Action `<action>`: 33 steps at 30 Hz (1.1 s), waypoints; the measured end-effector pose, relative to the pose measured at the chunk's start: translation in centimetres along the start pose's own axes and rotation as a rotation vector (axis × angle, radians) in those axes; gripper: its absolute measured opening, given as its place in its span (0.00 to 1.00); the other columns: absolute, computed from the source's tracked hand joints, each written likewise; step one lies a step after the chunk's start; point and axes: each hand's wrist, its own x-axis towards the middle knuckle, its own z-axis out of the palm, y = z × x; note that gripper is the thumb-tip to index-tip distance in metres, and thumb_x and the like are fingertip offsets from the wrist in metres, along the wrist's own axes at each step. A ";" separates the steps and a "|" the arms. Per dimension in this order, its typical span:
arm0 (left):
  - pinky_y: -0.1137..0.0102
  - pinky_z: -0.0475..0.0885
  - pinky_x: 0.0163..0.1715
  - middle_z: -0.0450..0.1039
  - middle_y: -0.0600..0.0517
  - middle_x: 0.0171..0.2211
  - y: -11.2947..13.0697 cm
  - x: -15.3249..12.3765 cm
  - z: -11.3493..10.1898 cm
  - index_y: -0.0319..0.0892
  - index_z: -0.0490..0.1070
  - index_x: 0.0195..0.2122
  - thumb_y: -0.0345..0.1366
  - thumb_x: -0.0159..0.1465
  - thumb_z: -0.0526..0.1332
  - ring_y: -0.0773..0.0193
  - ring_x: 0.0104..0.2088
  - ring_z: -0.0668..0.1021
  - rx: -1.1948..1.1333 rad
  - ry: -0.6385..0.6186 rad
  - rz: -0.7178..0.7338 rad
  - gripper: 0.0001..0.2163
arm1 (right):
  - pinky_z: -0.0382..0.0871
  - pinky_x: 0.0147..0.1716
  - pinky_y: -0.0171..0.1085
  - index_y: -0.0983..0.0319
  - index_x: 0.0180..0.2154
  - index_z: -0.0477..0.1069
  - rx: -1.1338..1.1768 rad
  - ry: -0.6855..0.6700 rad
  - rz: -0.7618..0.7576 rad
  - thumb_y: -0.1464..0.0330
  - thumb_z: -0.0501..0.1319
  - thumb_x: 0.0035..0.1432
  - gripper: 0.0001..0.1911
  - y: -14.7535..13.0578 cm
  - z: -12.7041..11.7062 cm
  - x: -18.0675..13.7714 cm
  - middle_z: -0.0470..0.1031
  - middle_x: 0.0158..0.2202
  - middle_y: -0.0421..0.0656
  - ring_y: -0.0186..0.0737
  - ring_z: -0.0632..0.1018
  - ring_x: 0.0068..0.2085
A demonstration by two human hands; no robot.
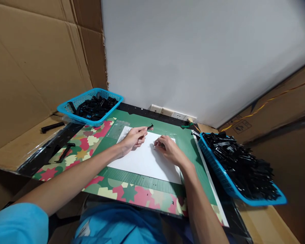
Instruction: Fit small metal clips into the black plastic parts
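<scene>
My left hand [135, 139] is closed in a pinch on a small black plastic part [150, 127], whose end sticks out past the fingertips. A short way to the right, my right hand [167, 147] hovers with its fingers curled and the fingertips together. Whatever those fingertips hold, if anything, is too small to make out. Both hands are over a white sheet of paper [144, 166] lying on the green mat [190, 152]. By the sheet's far left corner, partly behind my left hand, lies a clear plastic bag [117, 128] with tiny specks beside it.
A blue basket [62, 107] of black plastic parts stands at the back left. Another blue basket [225, 181], heaped with similar parts, is on the right. Loose black parts [65, 153] lie at the left. Wall sockets [167, 112] line the back edge; cardboard [35, 51] walls the left side.
</scene>
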 end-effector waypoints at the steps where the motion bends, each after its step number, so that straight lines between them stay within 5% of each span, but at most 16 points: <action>1: 0.77 0.46 0.16 0.59 0.57 0.31 0.0 0.0 0.0 0.43 0.78 0.49 0.52 0.66 0.71 0.76 0.21 0.57 0.001 -0.008 0.004 0.20 | 0.65 0.46 0.38 0.61 0.42 0.79 0.009 -0.009 -0.010 0.73 0.62 0.71 0.06 0.0 0.0 0.0 0.79 0.43 0.46 0.44 0.75 0.44; 8: 0.78 0.49 0.15 0.69 0.56 0.35 -0.3 -0.1 0.2 0.44 0.70 0.48 0.52 0.67 0.71 0.77 0.19 0.63 0.090 0.000 -0.020 0.20 | 0.65 0.45 0.39 0.61 0.36 0.76 -0.005 -0.018 -0.020 0.74 0.63 0.68 0.07 0.3 0.5 0.2 0.78 0.40 0.47 0.45 0.75 0.44; 12: 0.78 0.48 0.14 0.69 0.58 0.29 -0.4 -0.3 0.5 0.46 0.65 0.46 0.53 0.66 0.71 0.76 0.17 0.62 0.142 0.014 -0.042 0.21 | 0.64 0.43 0.39 0.60 0.40 0.73 0.093 0.064 0.044 0.72 0.59 0.71 0.05 0.1 0.6 0.2 0.77 0.41 0.45 0.43 0.74 0.42; 21: 0.77 0.45 0.17 0.61 0.60 0.28 -1.1 -0.5 1.1 0.43 0.74 0.51 0.48 0.60 0.76 0.77 0.19 0.59 0.147 -0.005 -0.048 0.24 | 0.64 0.36 0.36 0.59 0.42 0.70 0.764 0.374 0.094 0.56 0.64 0.71 0.13 -3.0 1.9 1.4 0.71 0.34 0.40 0.39 0.71 0.35; 33: 0.75 0.51 0.17 0.64 0.59 0.24 -0.9 -0.7 1.3 0.36 0.78 0.46 0.51 0.58 0.77 0.76 0.19 0.59 0.227 0.082 0.110 0.25 | 0.55 0.27 0.36 0.59 0.40 0.73 0.929 0.503 0.240 0.48 0.68 0.64 0.21 -3.8 4.0 2.1 0.62 0.25 0.35 0.36 0.61 0.28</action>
